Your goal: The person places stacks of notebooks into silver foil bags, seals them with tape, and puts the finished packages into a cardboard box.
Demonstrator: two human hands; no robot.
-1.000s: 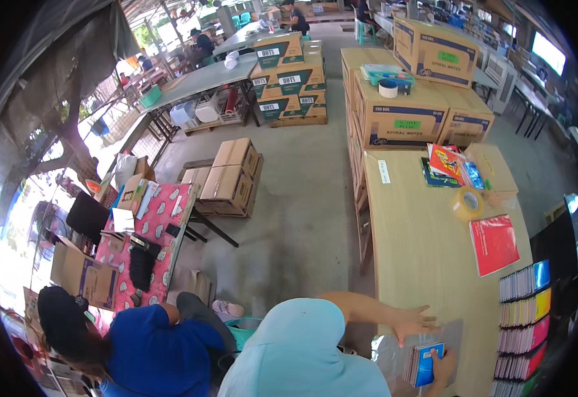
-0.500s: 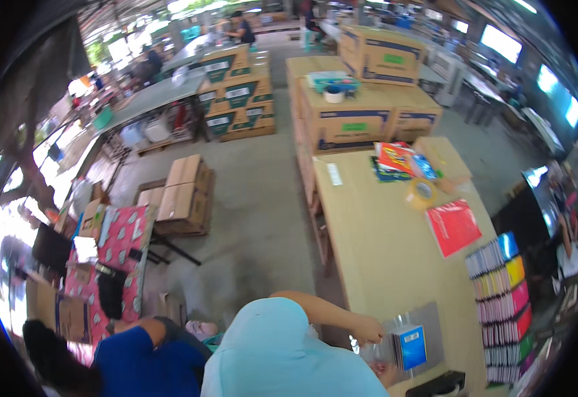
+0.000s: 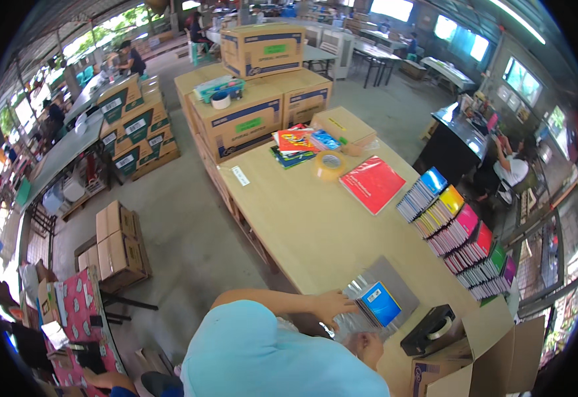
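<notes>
A small stack of notebooks with a blue cover on top (image 3: pixel 379 303) lies in a clear plastic bag (image 3: pixel 354 324) on a grey board (image 3: pixel 400 281). On the bag's near left side is my left hand (image 3: pixel 332 308), its thumb and fingers spread apart against the loose plastic. My right hand (image 3: pixel 368 347) is just below the stack, fingers curled at the plastic; its grip is partly hidden. To the right of the board stands a black tape dispenser (image 3: pixel 428 331). Rows of stacked notebooks with coloured covers (image 3: pixel 457 231) line the table's right edge.
On the pale table (image 3: pixel 272 228) lie a red notebook (image 3: pixel 373 184), a yellowish tape roll (image 3: pixel 330 165) and colourful packets (image 3: pixel 295 140). Large cartons (image 3: pixel 246 126) stand at its far end. An open carton (image 3: pixel 494 357) is at lower right. Another person (image 3: pixel 512 165) sits beyond the table.
The view has swung right, bringing the open carton into sight. My left hand has gone from closed fingers at the bag to spread fingers on it; the right stays near the stack.
</notes>
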